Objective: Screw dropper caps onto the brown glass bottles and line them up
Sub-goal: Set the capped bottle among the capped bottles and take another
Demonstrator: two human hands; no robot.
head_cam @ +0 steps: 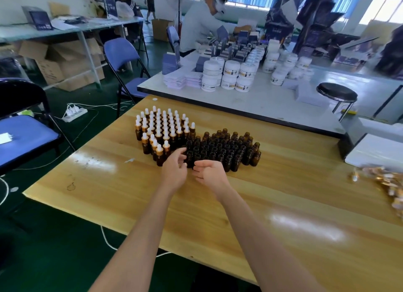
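Your left hand [174,171] and right hand [210,175] hover side by side over the counter [283,204], fingers loosely curled and holding nothing, just before the uncapped bottles [224,149] massed within easy reach, loose caps [390,182] heaped off right, capped bottles [162,128] lined up far left.

Only one cam here, head-worn and wide-angle, facing forward and down over the wooden table [113,195]. Pretty close to the brown glass bottles [220,149], centre frame.
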